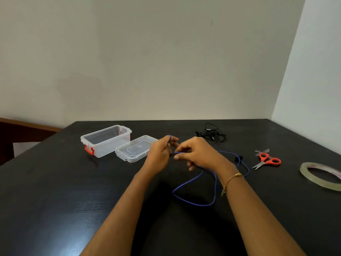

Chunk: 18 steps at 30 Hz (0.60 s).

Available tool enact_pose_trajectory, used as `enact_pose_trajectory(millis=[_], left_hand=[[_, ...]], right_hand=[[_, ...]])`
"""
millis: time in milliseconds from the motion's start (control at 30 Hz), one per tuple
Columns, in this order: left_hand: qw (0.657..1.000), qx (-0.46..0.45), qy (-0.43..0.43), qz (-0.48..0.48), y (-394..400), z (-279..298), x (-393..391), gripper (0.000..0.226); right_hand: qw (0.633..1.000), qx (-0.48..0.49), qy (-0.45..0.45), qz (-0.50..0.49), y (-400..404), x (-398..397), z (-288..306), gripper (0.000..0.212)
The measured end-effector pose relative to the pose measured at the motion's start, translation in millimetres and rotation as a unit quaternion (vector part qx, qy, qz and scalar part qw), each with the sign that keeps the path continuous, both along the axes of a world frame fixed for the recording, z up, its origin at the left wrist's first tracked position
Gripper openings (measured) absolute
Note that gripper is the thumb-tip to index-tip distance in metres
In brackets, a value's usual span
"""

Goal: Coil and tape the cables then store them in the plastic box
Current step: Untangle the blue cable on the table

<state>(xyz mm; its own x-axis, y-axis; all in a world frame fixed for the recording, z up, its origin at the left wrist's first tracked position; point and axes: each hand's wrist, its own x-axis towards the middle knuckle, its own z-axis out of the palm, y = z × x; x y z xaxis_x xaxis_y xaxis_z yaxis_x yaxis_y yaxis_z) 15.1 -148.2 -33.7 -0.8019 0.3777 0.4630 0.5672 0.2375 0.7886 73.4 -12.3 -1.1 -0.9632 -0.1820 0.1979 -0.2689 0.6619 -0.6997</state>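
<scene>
A blue cable (pixel 193 202) lies in a loose loop on the black table, and its upper part rises into both hands. My left hand (pixel 162 150) grips a short folded loop of it that sticks out above the fingers. Just to the right, my right hand (pixel 197 154) pinches the cable beside the left hand. A tangled black cable (pixel 212 134) lies behind the hands. The clear plastic box (pixel 106 140) with red latches stands open at the left. Its lid (pixel 135 147) lies flat beside it. A roll of clear tape (pixel 321 175) rests at the right edge.
Red-handled scissors (pixel 267 160) lie right of the hands, with a small piece of tape behind them. The black table (pixel 55 200) meets a pale wall at the back and right. A wooden piece of furniture shows at the far left.
</scene>
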Motion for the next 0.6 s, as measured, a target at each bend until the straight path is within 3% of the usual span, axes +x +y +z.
enact_pose_trajectory(millis=[100,300,467,600], left_hand=[[0.999,-0.025,-0.018,-0.023,1,1,2,0.03],[0.992,0.028,-0.108,-0.057,0,9,14,0.036],[0.98,0.064,-0.165,-0.092,-1,15,18,0.037],[0.97,0.012,-0.208,-0.121,-3,15,20,0.036]], right_hand=[[0.995,-0.088,-0.043,0.007,12,5,3,0.016],[0.972,-0.23,-0.008,0.041,19,7,8,0.023],[0.927,-0.374,-0.016,0.022,17,3,6,0.024],[0.909,-0.417,-0.006,-0.023,20,0,5,0.015]])
